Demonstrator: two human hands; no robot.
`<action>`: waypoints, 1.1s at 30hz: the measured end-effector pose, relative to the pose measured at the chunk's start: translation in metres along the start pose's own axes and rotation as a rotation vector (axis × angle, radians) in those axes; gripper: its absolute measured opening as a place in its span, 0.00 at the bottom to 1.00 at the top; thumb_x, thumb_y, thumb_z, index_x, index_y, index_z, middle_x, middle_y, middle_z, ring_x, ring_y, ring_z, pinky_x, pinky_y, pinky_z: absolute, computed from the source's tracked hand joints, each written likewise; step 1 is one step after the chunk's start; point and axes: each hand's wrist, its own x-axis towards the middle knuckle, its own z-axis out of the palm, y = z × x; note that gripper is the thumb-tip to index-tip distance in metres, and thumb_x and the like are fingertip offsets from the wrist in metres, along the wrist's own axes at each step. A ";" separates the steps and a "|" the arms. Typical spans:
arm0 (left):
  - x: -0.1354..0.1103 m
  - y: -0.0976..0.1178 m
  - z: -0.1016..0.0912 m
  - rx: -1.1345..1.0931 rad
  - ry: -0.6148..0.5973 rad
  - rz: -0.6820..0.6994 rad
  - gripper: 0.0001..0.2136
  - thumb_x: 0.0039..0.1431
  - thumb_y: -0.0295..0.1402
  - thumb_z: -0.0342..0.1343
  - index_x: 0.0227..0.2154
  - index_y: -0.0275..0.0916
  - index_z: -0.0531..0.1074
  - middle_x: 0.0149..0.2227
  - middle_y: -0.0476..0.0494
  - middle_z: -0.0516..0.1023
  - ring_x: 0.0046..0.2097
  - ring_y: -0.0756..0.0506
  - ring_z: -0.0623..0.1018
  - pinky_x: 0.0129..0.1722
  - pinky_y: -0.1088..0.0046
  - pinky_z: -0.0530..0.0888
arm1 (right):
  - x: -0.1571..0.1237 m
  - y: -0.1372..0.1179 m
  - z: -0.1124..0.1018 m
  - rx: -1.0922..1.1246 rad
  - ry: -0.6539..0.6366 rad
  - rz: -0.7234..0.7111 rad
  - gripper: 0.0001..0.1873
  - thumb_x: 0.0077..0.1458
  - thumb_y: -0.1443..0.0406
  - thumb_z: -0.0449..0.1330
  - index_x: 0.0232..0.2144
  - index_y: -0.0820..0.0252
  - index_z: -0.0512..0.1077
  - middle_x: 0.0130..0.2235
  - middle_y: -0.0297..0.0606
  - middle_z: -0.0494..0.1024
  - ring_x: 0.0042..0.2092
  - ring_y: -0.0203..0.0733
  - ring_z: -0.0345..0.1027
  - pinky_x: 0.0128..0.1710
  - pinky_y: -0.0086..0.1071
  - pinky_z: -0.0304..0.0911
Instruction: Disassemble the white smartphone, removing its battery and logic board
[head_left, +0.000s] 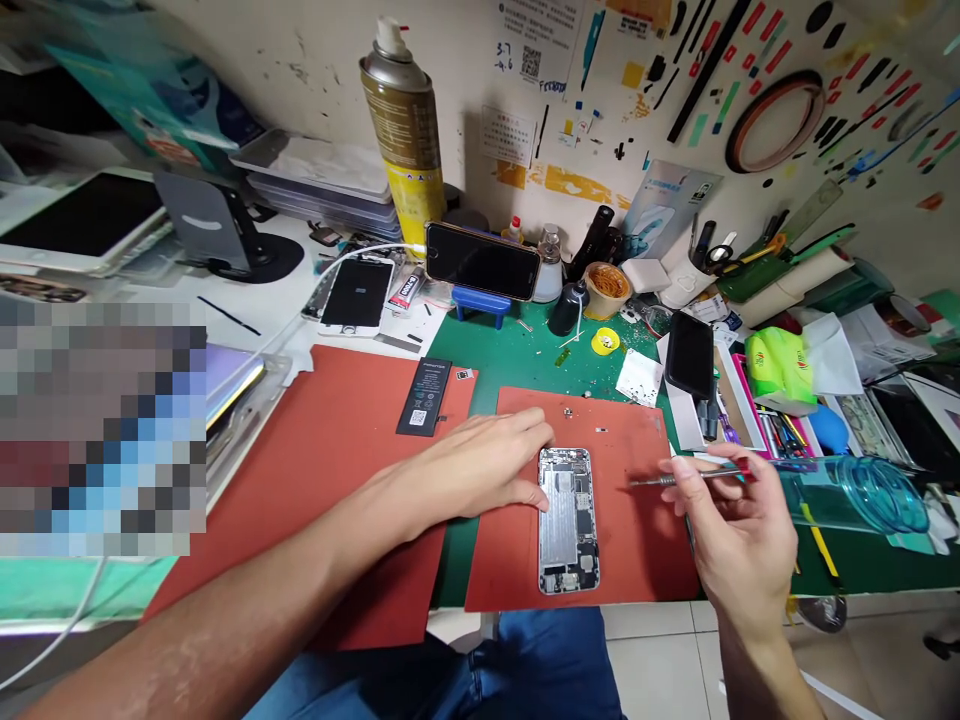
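An opened phone (559,515) lies on the right red mat (637,560), its circuit board and bare metal interior showing. At its upper left edge is my left hand (499,460), thumb against the side and fingers curled by the top corner. Right of the phone, my right hand (739,520) pinches a thin screwdriver (664,481) with a red part near its rear. The screwdriver's tip points left, apart from the phone. A black phone battery (424,397) rests on the left red mat (360,420). Tiny parts (601,430) lie above the phone.
A phone (484,262) leans on a blue stand (482,303) behind the mats. A yellow spray can (409,140) stands by the wall. Tool boxes (772,430), a black phone (690,355) and a clear blue jar (862,495) crowd the right. A white cable (330,265) crosses the left side.
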 end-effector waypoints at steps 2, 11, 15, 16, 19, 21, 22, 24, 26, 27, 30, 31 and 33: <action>0.000 -0.001 0.001 0.003 0.014 0.003 0.22 0.64 0.50 0.70 0.51 0.41 0.73 0.49 0.44 0.79 0.49 0.36 0.82 0.36 0.65 0.69 | 0.005 -0.008 0.011 0.085 0.011 -0.057 0.29 0.62 0.53 0.72 0.59 0.54 0.67 0.40 0.40 0.86 0.31 0.42 0.81 0.33 0.36 0.78; 0.001 -0.004 0.003 -0.017 0.028 0.014 0.20 0.66 0.53 0.67 0.47 0.43 0.73 0.46 0.46 0.78 0.45 0.37 0.82 0.34 0.65 0.67 | 0.023 0.010 0.063 0.112 0.030 -0.226 0.27 0.70 0.56 0.61 0.65 0.52 0.58 0.36 0.35 0.82 0.31 0.43 0.80 0.28 0.36 0.74; 0.000 -0.004 0.003 -0.026 0.007 0.008 0.20 0.65 0.52 0.68 0.45 0.42 0.72 0.47 0.47 0.78 0.45 0.38 0.80 0.35 0.66 0.65 | 0.021 0.020 0.059 0.108 -0.037 -0.227 0.24 0.71 0.56 0.60 0.63 0.52 0.58 0.36 0.34 0.82 0.32 0.44 0.81 0.28 0.37 0.75; -0.001 -0.004 0.003 -0.035 0.003 0.009 0.20 0.66 0.52 0.68 0.45 0.42 0.71 0.47 0.47 0.77 0.45 0.39 0.80 0.36 0.66 0.65 | 0.020 0.020 0.059 0.105 -0.042 -0.240 0.24 0.71 0.57 0.60 0.63 0.52 0.58 0.36 0.34 0.81 0.34 0.45 0.82 0.29 0.38 0.75; 0.000 -0.004 0.002 -0.043 -0.020 0.000 0.18 0.67 0.49 0.68 0.47 0.43 0.71 0.47 0.47 0.77 0.45 0.39 0.80 0.36 0.67 0.64 | 0.017 0.020 0.058 0.123 -0.042 -0.284 0.23 0.72 0.59 0.59 0.64 0.52 0.59 0.35 0.33 0.81 0.39 0.47 0.84 0.32 0.38 0.76; 0.001 -0.004 0.001 -0.032 -0.031 -0.001 0.18 0.67 0.48 0.68 0.47 0.43 0.71 0.48 0.47 0.77 0.45 0.40 0.80 0.35 0.67 0.63 | 0.016 0.021 0.059 0.119 -0.042 -0.296 0.23 0.72 0.60 0.59 0.64 0.52 0.60 0.35 0.33 0.80 0.41 0.47 0.84 0.32 0.38 0.77; 0.001 -0.004 0.000 -0.026 -0.031 0.002 0.18 0.67 0.48 0.68 0.47 0.43 0.71 0.48 0.47 0.77 0.45 0.40 0.80 0.35 0.67 0.63 | 0.015 0.021 0.059 0.104 -0.046 -0.296 0.23 0.72 0.60 0.59 0.64 0.52 0.60 0.35 0.33 0.80 0.41 0.48 0.84 0.32 0.39 0.77; 0.002 -0.004 -0.001 -0.020 -0.028 0.009 0.18 0.67 0.47 0.69 0.47 0.43 0.71 0.48 0.47 0.77 0.45 0.40 0.80 0.34 0.67 0.63 | 0.014 0.021 0.059 0.069 -0.054 -0.296 0.23 0.72 0.59 0.59 0.64 0.53 0.59 0.35 0.34 0.80 0.40 0.48 0.85 0.33 0.40 0.78; 0.002 -0.004 -0.001 -0.024 -0.027 0.009 0.17 0.66 0.46 0.69 0.47 0.42 0.72 0.47 0.48 0.77 0.45 0.40 0.80 0.34 0.67 0.63 | 0.014 0.021 0.059 0.066 -0.061 -0.311 0.23 0.72 0.60 0.59 0.64 0.53 0.59 0.35 0.34 0.81 0.40 0.48 0.85 0.34 0.41 0.79; 0.002 -0.004 -0.001 -0.029 -0.027 0.007 0.17 0.66 0.46 0.69 0.47 0.42 0.72 0.47 0.48 0.77 0.45 0.40 0.80 0.34 0.67 0.63 | 0.014 0.021 0.059 0.077 -0.064 -0.322 0.23 0.72 0.61 0.59 0.64 0.53 0.59 0.35 0.35 0.82 0.40 0.48 0.85 0.35 0.41 0.79; 0.001 -0.005 0.001 -0.052 -0.015 0.013 0.18 0.66 0.46 0.69 0.48 0.42 0.72 0.47 0.48 0.76 0.46 0.40 0.79 0.35 0.67 0.63 | 0.014 0.022 0.060 0.088 -0.074 -0.355 0.23 0.72 0.63 0.60 0.65 0.52 0.60 0.38 0.36 0.83 0.40 0.47 0.84 0.37 0.41 0.81; 0.001 -0.006 0.002 -0.059 -0.010 0.019 0.18 0.66 0.46 0.69 0.48 0.42 0.72 0.47 0.48 0.76 0.46 0.40 0.79 0.35 0.67 0.63 | 0.015 0.023 0.061 0.080 -0.078 -0.366 0.23 0.72 0.64 0.60 0.65 0.52 0.60 0.39 0.37 0.84 0.40 0.47 0.85 0.36 0.41 0.81; 0.000 -0.006 0.003 -0.063 -0.007 0.024 0.17 0.67 0.47 0.68 0.48 0.42 0.72 0.47 0.48 0.76 0.45 0.40 0.79 0.35 0.66 0.62 | 0.015 0.026 0.062 0.069 -0.086 -0.402 0.25 0.72 0.65 0.61 0.66 0.52 0.61 0.39 0.37 0.84 0.40 0.46 0.85 0.36 0.40 0.82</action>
